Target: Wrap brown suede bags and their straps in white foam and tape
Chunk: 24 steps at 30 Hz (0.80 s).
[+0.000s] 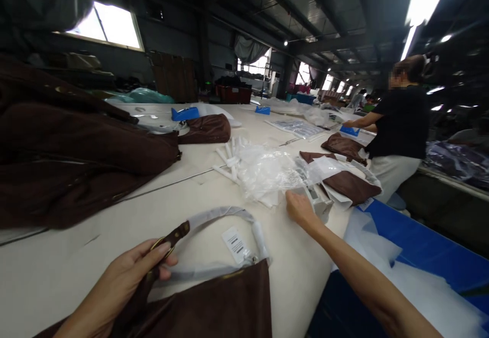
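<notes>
A dark brown handbag [214, 307] lies on the table close to me, its strap [219, 210] wrapped in whitish film and arched up in a loop. My left hand [145, 264] pinches the strap's brown end at its gold ring. Inside the loop, a white tag [234, 245] with printed barcodes rests near the bag's top corner. My right hand [300, 208] reaches out to a small whitish box [321, 203] beside a heap of clear plastic bags [267, 172]. Its fingers are curled down, and whatever they hold is hidden.
Brown bags [76, 149] are piled at left; another brown bag [208, 128] lies farther back. White rolled tubes [229, 162] sit by the plastic heap. Blue tape dispensers [185, 113] stand on the table [160, 200]. A co-worker [401, 114] stands at right. White sheets [420, 282] lie over a blue surface.
</notes>
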{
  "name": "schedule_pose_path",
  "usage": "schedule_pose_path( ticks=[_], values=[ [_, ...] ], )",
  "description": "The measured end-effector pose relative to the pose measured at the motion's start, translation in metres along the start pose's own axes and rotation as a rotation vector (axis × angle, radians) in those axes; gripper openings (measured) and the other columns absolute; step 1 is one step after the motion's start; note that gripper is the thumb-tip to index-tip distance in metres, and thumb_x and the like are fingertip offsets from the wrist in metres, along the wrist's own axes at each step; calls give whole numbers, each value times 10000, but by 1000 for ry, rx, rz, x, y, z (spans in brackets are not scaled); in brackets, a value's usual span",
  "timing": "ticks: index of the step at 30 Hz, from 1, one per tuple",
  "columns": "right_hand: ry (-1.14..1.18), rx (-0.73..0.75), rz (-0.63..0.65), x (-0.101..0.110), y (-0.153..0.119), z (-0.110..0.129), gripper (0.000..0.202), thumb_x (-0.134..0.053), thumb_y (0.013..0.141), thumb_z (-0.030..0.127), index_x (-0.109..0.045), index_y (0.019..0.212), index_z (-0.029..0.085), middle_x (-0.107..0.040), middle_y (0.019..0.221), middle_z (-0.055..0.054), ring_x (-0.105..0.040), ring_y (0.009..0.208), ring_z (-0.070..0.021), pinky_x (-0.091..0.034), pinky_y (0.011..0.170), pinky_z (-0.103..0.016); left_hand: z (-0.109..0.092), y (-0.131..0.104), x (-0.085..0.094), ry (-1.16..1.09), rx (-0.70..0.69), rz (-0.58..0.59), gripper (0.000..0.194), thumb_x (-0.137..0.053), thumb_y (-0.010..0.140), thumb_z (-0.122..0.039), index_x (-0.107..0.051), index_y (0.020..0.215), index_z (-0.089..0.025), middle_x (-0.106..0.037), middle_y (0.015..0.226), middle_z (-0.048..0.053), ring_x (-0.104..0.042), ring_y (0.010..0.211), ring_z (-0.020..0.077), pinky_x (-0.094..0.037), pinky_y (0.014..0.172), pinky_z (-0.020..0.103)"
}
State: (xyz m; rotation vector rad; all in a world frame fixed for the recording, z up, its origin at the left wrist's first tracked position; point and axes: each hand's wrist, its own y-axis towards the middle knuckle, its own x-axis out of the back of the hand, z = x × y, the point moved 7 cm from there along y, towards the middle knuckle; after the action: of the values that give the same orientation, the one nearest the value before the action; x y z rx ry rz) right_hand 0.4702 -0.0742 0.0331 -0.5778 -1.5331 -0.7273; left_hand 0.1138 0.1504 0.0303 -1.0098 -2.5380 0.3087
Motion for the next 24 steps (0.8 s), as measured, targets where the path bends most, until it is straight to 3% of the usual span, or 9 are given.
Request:
schedule_pose_path(
  ticks=[4, 10, 15, 19, 24],
  values=[
    [346, -32, -36, -2, -9, -11, 241, -405, 940, 151, -645, 952, 140, -686, 856, -120, -651, 833, -227, -485, 832, -376, -8, -6, -3, -54, -8, -17, 577, -710, 558, -738, -701, 774, -203, -703, 701, 32, -568, 670, 192, -344, 525, 212],
    [935, -69, -86, 8, -1, -28, 201, -431, 833, 303, -605, 834, 203, -639, 720, -15, -633, 725, -196, -511, 756, -314, -14, -12, -7, -76, 7, -3, 513, -731, 585, -650, -700, 782, -177, -697, 693, 27, -559, 639, 169, -312, 500, 187],
    [1334, -93, -73, 24, -1, -36, 107, -531, 656, 320, -543, 662, 214, -498, 559, 32, -496, 536, -146, -460, 537, -267, -26, -25, -8, -91, -15, -44, 402, -700, 671, -567, -703, 745, -172, -667, 601, 12, -501, 570, 145, -258, 478, 176],
    [1563, -136, 5, 25, -43, -30, 141, -582, 640, 327, -543, 701, 206, -524, 597, 31, -481, 494, -117, -436, 468, -246, -25, -25, -9, -141, -15, -32, 396, -716, 672, -553, -693, 743, -165, -654, 573, 5, -480, 529, 129, -235, 460, 171],
    [1615, -334, 263, -6, -122, -20, 250, -718, 651, 273, -662, 859, 147, -687, 753, -59, -676, 654, -180, -551, 573, -268, -22, -19, -9, -168, -21, 19, 446, -767, 619, -540, -682, 807, -145, -701, 665, 21, -508, 535, 121, -256, 453, 173]
  ],
)
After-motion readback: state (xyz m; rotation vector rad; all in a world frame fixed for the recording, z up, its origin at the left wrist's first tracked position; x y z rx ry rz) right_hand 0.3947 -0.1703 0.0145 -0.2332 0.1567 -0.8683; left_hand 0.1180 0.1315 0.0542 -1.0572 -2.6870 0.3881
